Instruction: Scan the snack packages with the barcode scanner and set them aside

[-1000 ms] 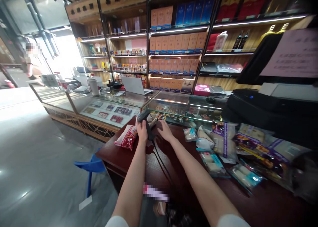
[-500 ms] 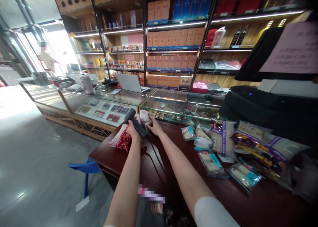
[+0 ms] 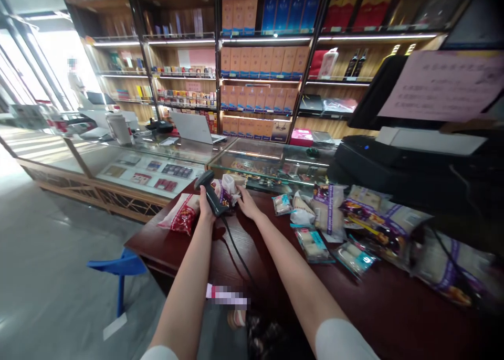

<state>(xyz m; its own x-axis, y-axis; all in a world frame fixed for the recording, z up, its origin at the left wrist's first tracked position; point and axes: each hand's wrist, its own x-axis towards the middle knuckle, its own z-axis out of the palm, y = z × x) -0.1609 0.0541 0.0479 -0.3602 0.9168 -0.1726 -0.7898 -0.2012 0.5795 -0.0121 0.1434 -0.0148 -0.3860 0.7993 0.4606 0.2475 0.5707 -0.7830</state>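
Note:
My left hand (image 3: 206,208) is wrapped round the handle of a black barcode scanner (image 3: 211,193), whose cable runs back over the dark wooden desk (image 3: 157,244). Just beyond the scanner, my right hand (image 3: 247,204) grips a purple and white plastic food packet (image 3: 226,196); its fingertips are on the packet's right side, and the scanner covers part of it. Left of my left hand lies a red and white food bag (image 3: 181,213). To the right of my right hand, a small blue-edged packet (image 3: 282,204) rests on the desk.
Several packaged foods, among them a purple-striped bag (image 3: 329,213), lie on the right below a black machine (image 3: 378,166) and a screen. Glass display counters (image 3: 149,166) stand behind the desk. A blue stool (image 3: 118,265) is at the left. Someone stands far off at the left.
The view has shifted right, so most things sit further left in the picture. The packet in my right hand has tilted a little, and the scanner stays in my left hand beside it.

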